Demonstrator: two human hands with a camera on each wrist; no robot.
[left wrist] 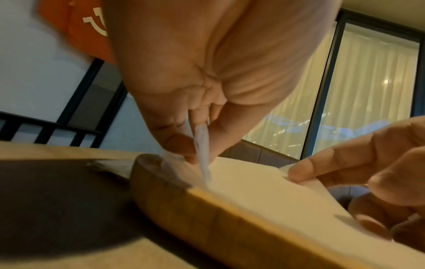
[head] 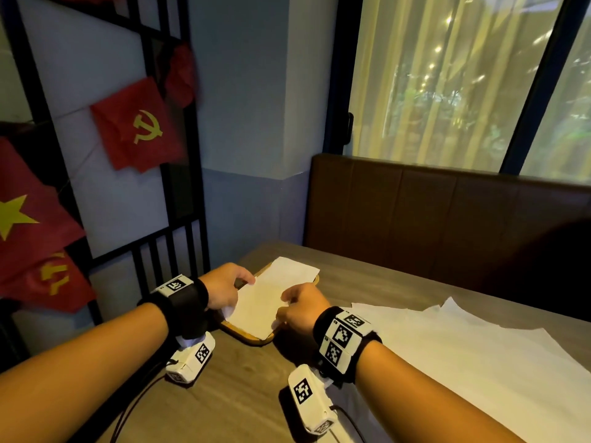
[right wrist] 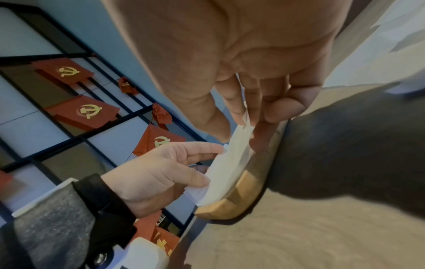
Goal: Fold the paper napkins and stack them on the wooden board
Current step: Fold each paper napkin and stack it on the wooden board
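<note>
A folded white napkin [head: 271, 295] lies on the wooden board [head: 256, 339] at the table's far left. My left hand [head: 238, 292] pinches its left edge; the left wrist view shows the thin paper edge held between thumb and fingers [left wrist: 184, 145]. My right hand [head: 284, 310] pinches the right edge, the paper caught between its fingertips [right wrist: 255, 116] in the right wrist view. The napkin [left wrist: 253, 183] covers most of the board [left wrist: 218, 218] and overhangs its far end. How many layers lie under it is hidden.
Several unfolded white napkins [head: 447, 343] lie spread on the wooden table [head: 243, 398] to the right of the board. A brown padded bench back [head: 431, 212] runs behind the table. A black lattice screen with red flags [head: 137, 123] stands close on the left.
</note>
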